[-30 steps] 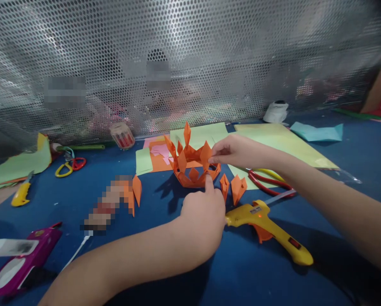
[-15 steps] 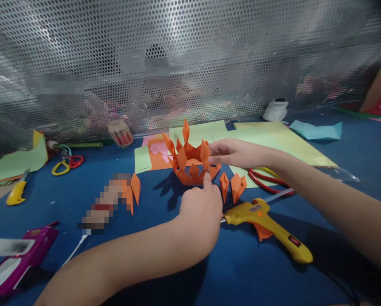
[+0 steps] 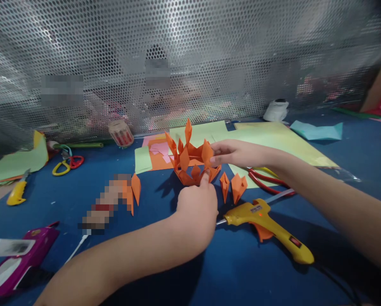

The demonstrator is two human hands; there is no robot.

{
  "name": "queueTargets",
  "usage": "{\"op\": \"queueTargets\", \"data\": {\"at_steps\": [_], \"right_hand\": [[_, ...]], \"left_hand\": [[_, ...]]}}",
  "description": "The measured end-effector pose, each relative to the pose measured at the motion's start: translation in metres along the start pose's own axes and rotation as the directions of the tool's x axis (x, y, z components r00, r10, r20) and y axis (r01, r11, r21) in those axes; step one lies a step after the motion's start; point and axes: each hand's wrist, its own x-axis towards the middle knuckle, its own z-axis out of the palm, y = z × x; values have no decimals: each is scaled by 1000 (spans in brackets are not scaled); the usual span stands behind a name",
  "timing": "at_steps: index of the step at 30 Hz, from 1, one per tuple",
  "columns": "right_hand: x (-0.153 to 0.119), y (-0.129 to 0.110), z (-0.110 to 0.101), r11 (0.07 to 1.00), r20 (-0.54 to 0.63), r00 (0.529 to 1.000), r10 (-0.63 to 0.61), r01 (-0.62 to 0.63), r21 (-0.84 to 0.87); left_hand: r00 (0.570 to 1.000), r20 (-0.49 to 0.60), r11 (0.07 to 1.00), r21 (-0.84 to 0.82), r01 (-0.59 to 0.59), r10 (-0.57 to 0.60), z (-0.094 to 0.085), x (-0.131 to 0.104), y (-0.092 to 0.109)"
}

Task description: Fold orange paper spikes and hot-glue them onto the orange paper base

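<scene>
An orange folded-paper crown stands on the blue table, with pointed pieces rising from its ring. My left hand is at the near side, its index finger extended and pressed to the crown's lower front right; the other fingers are curled. From the right, my right hand pinches an upright orange piece on the crown's right side between thumb and fingers. Loose orange folded pieces lie right of the crown. A yellow glue gun rests on its side nearby, its nozzle close to my left hand.
Red-handled scissors or pliers lie behind the glue gun. Green paper sheets spread behind the crown. At left are small scissors, a yellow cutter, a purple tool and more orange pieces. A perforated metal panel stands behind.
The crown has shifted slightly to the right. My left hand has moved a little left and down, showing more of the glue gun's nozzle. My right hand keeps its hold.
</scene>
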Motion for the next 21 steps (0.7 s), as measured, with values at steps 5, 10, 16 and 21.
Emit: {"op": "queueTargets", "data": {"at_steps": [5,10,16,21], "right_hand": [[3,3,1,999,77,997,-14,11,39],[4,5,1,999,84,996,-25,21,48],[4,5,1,999,56,998,-24,22,35],[4,5,1,1000,52,998,-27,26,14]], "left_hand": [[998,58,998,-48,28,-25,-5,0,-1],[998,68,999,-46,21,-18,-8,-1,-3],[1000,31,999,-52,2,0,-11,-5,-5],[999,49,1000,-21,2,-1,-13,-7,-6]]}}
